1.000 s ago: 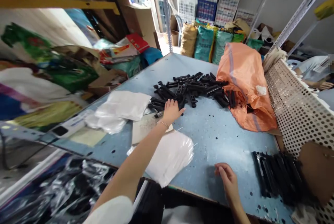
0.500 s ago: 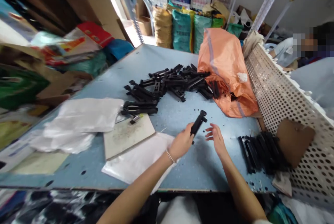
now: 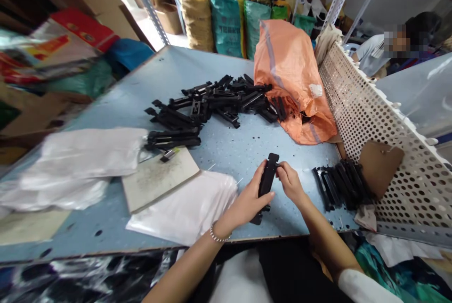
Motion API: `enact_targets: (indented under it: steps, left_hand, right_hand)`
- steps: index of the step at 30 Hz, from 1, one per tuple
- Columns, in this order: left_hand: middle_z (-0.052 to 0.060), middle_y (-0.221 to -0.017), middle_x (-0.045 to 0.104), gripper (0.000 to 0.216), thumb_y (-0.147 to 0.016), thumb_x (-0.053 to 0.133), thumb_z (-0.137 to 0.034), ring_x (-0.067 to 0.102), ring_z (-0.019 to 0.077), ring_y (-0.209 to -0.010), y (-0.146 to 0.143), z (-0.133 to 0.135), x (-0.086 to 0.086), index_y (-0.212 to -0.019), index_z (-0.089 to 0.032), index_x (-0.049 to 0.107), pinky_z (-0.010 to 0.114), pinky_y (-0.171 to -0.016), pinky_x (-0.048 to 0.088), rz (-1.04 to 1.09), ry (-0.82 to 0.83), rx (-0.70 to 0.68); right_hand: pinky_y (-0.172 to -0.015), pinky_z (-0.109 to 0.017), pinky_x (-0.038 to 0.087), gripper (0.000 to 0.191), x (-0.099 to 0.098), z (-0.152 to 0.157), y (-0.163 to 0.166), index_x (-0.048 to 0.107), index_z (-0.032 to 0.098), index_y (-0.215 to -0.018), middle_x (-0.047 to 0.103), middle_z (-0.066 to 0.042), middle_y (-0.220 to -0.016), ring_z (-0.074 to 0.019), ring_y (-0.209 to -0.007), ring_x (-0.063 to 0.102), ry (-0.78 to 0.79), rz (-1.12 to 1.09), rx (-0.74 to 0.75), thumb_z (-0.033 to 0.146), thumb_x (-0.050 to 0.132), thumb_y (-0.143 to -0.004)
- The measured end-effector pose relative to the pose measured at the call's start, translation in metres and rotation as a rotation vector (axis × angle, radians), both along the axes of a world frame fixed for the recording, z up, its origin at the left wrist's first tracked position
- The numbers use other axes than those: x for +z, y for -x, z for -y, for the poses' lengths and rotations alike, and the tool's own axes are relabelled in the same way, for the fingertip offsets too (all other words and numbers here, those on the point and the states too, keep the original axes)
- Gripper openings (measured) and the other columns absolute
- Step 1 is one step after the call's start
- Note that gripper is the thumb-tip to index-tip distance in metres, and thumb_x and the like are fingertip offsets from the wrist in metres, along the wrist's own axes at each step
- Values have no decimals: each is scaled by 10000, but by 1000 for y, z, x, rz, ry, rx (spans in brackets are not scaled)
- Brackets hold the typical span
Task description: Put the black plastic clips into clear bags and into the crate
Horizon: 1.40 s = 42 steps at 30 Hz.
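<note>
At the near edge of the blue table [image 3: 233,147], we held a long black plastic part [image 3: 265,183] upright between both hands. Our left hand [image 3: 247,201] was wrapped around its lower half, thumb across the front, a bead bracelet [image 3: 217,237] at the wrist. Our right hand [image 3: 291,183] pinched the part near its top with the fingertips. The part's lower end hung just above the tabletop, close to the table's front edge.

Farther back lay a loose pile of like black parts [image 3: 212,105], spilling from the mouth of an orange woven sack [image 3: 291,77]. A neater row of stacked black parts [image 3: 341,185] sat just to the right of our hands, against a white perforated panel [image 3: 381,133]. To the left were clear plastic bags [image 3: 185,208] and a scuffed grey board [image 3: 160,178] (a small metal tool lay at its far edge, too small to identify). Beyond the panel, another person [image 3: 374,53] sat at a neighbouring table.
</note>
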<state>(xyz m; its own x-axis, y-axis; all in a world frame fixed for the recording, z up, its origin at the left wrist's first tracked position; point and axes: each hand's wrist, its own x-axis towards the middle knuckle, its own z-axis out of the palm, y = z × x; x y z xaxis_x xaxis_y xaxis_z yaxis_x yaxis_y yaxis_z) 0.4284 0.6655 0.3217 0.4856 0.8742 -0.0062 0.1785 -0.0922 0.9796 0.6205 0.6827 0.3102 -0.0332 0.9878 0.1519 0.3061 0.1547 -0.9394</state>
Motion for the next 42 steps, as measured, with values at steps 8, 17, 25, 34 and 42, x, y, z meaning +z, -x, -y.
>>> enact_targets:
  steps: [8,17,25,34,42]
  left_hand:
    - [159,-1508,493,870,-872,591,-253,556,350,-1325,4,5,13,-1650,-264,201,550,-1133,434,-203,-111,44]
    - [85,-1050,721,932,-871,595,-265,701,231,-811,14,1,27,-1663,-260,103,415,-795,597,94,290,-21]
    - [66,-997,694,955,-842,627,-309,670,212,-763,8,-5,19,-1660,-260,137,383,-734,587,138,335,73]
    - [-18,-739,642,1022,-817,673,-295,599,150,-591,8,-3,23,-1661,-225,101,279,-599,516,264,487,25]
    - [2,-782,639,1014,-816,681,-334,631,171,-614,-1,-10,17,-1655,-224,123,301,-601,534,372,550,86]
  right_hand:
    - [-403,-267,264,565,2,-5,6,390,268,-647,248,91,-456,-121,-395,233,411,-242,217,711,255,-971]
    - [-601,-271,455,492,37,-17,-9,546,236,-703,551,-14,-671,-162,-669,509,-84,357,223,651,490,-962]
    - [-581,-284,416,497,25,-25,-11,597,209,-870,610,-27,-728,-162,-622,522,-18,430,261,618,368,-1034]
    - [-655,-323,390,418,26,-37,-30,631,176,-854,638,-70,-756,-194,-713,555,-713,1109,363,345,339,-1099]
    - [-675,-297,396,498,25,-40,-22,644,178,-917,674,-70,-791,-187,-734,604,-166,950,347,458,276,-1100]
